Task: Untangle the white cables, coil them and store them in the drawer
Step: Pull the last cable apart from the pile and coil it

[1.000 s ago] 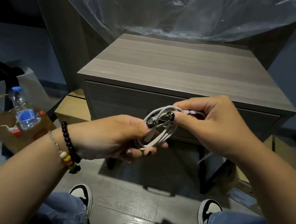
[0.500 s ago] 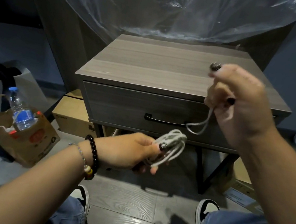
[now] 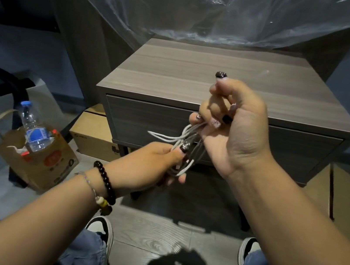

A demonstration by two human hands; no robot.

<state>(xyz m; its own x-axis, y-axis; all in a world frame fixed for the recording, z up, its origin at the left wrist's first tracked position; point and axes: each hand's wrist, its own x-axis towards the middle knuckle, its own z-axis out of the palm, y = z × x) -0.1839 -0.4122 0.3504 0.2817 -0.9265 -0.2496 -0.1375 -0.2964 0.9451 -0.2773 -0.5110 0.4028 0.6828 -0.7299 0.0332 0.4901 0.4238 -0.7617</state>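
The left hand point(image 3: 153, 163) is gripping the lower end of the white cable coil point(image 3: 186, 148) while the right hand point(image 3: 234, 128) is pinching its upper strands, the bundle running near-to-far between them just near the shut drawer point(image 3: 136, 121).

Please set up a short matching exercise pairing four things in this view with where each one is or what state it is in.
Things:
1. white cables
2. drawer
3. water bottle
4. beaded bracelet

Places or states:
A. on the left wrist
B. shut
C. standing in a brown paper bag
D. held between both hands

Pairs: 1-D, 2-B, 3-C, 4-A
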